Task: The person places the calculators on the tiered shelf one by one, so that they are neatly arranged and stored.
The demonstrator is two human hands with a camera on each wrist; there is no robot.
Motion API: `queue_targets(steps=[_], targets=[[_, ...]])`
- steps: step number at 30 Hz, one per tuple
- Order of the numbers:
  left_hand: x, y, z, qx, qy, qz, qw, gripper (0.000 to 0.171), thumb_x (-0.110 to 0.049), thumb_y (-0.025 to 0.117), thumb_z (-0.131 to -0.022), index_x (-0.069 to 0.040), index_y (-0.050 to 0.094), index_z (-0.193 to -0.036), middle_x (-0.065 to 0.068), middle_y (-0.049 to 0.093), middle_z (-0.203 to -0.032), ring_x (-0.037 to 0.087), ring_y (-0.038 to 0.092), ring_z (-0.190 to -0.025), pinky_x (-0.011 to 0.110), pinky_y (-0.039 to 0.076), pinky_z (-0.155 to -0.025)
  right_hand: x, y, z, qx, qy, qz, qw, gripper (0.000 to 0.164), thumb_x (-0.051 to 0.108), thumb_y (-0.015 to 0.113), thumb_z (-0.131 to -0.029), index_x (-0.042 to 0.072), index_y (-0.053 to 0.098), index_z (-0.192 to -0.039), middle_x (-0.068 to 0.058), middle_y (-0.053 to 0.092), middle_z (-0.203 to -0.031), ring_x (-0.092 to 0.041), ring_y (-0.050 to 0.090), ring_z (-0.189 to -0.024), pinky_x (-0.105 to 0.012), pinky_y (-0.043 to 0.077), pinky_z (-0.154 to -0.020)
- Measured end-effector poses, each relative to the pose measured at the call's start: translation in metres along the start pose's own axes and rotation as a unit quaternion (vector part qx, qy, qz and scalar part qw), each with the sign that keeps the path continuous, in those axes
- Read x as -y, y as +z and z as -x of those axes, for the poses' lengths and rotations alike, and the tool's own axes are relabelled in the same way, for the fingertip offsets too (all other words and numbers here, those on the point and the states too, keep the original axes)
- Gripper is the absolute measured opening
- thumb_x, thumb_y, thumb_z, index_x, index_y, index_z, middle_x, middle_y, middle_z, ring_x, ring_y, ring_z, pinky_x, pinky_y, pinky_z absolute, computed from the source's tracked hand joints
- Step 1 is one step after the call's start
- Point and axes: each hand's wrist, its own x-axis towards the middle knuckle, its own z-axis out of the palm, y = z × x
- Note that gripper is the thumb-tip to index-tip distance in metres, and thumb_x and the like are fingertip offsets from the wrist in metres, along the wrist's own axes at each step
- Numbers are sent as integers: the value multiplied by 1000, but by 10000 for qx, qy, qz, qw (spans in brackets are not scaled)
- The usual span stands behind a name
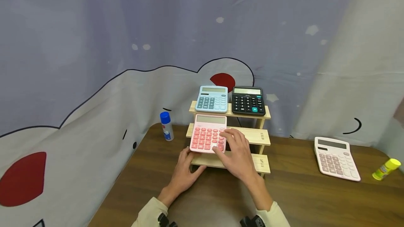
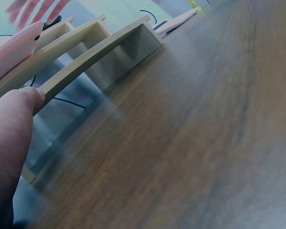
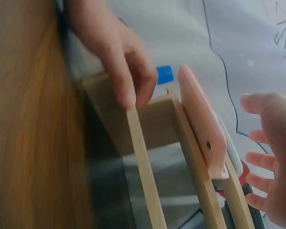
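A three-tier wooden shelf (image 1: 252, 136) stands on the table. My left hand (image 1: 183, 172) holds the left end of its lowest tier, with the thumb at the front edge; the right wrist view shows those fingers (image 3: 126, 93) around the board's end. On the middle tier a pink calculator (image 1: 209, 119) leans back at the left side. My right hand (image 1: 238, 155) hovers before this calculator's lower right keys, fingers spread and holding nothing; a gap shows between them in the right wrist view. A light blue calculator (image 1: 214, 99) and a black calculator (image 1: 248, 99) sit on the top tier.
On the brown table (image 1: 300, 199), a white calculator (image 1: 336, 158) with pinkish keys lies at the right, near a yellow glue stick (image 1: 385, 169). A blue-capped white bottle (image 1: 167, 127) stands left of the shelf. A printed curtain (image 1: 126, 45) hangs behind.
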Motion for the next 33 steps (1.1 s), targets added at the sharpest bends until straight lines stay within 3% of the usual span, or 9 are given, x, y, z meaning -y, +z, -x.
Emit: queue_targets(steps=[7, 10, 17, 27, 33], targets=[[-1, -1, 0, 81, -176, 12, 9998, 53, -48, 72, -89, -20, 60, -132, 6, 42, -146, 27, 37, -138, 54, 42, -108, -27, -21, 22, -1110, 44, -183, 9936, 45, 23, 80, -81, 1, 63, -117, -17, 59, -125, -37, 49, -123, -51, 34, -104], [-1, -1, -1, 78, -185, 20, 9998, 52, -47, 72, -89, -20, 60, -132, 6, 42, -145, 26, 38, -137, 54, 42, -108, -42, -33, 34, -1402, 134, -317, 9895, 46, 16, 80, -80, -2, 62, -119, -19, 59, -125, -38, 49, -120, -48, 34, -101], [0, -1, 1, 6, -106, -30, 9999, 50, -45, 74, -88, -19, 61, -129, 6, 43, -145, 25, 41, -135, 53, 43, -107, -72, -55, 63, -1289, 988, -493, 9855, 47, 9, 77, -84, -3, 56, -124, -19, 58, -125, -34, 49, -119, -39, 34, -95], [2, -1, 2, -53, -16, -122, 9999, 48, -47, 73, -89, -20, 62, -127, 5, 44, -143, 23, 44, -132, 51, 45, -104, -119, -73, 86, -967, 1890, -422, 9763, 47, 14, 72, -90, -5, 52, -128, -25, 50, -130, -41, 44, -124, -52, 34, -97], [3, -1, 1, -96, 116, -209, 9997, 46, -48, 72, -89, -20, 63, -124, 5, 46, -142, 24, 46, -131, 51, 46, -103, -152, -83, 101, -1318, 2144, -70, 9678, 47, 14, 70, -91, -6, 52, -129, -30, 50, -127, -46, 43, -120, -57, 32, -95]])
